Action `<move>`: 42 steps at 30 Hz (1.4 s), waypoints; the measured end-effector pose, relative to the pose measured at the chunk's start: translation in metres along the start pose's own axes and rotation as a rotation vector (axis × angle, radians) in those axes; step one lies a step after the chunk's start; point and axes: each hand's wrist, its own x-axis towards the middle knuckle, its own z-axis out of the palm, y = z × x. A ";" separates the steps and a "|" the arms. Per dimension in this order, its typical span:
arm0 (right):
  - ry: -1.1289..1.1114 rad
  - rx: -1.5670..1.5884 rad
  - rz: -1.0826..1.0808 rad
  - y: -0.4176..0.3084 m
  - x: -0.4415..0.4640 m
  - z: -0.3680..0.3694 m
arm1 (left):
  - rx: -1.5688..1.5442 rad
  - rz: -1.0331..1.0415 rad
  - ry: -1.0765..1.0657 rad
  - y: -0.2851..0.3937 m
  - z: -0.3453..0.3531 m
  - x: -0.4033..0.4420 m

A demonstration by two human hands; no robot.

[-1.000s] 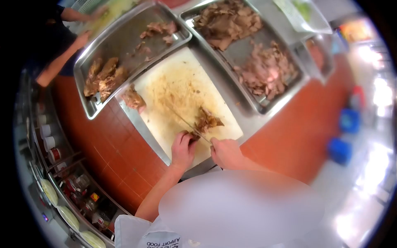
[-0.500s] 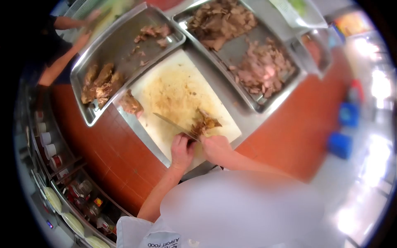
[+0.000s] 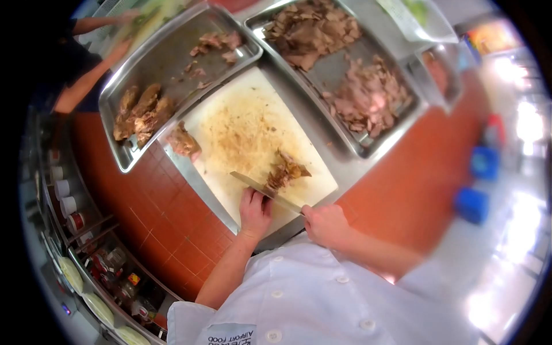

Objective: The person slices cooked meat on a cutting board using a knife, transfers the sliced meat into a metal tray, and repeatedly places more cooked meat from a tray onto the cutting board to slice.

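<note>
Steel shows in the knife [image 3: 267,192] that the right hand [image 3: 326,223] holds, fingers wrapped closed round the handle, just off the near edge of the board [image 3: 230,129]. The left hand [image 3: 255,214], over the board's near end, has its fingers bent in close to the blade; something dark shows by the fingertips, but I cannot tell whether they grip it. Cut meat [image 3: 286,172] lies on the board's near right part, past the blade from that hand. A fingertip could be nicked if the blade slipped toward the left hand, and the meat could skid if the stained board is greasy. The meat looks brown and ragged, a loose heap of bits with a yellowish lump at its right. A bigger lump [image 3: 183,141] sits at the board's left edge. Beyond the board to the left, a tray [image 3: 167,63] holds chunks [image 3: 141,115] and scraps [image 3: 215,43]; beyond it to the right, another tray [image 3: 326,73] holds a brown pile [image 3: 313,31] and a pinker pile [image 3: 371,98] of slices
</note>
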 end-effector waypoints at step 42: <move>-0.080 0.011 0.008 -0.013 0.005 -0.011 | -0.020 0.066 0.043 -0.002 -0.004 -0.003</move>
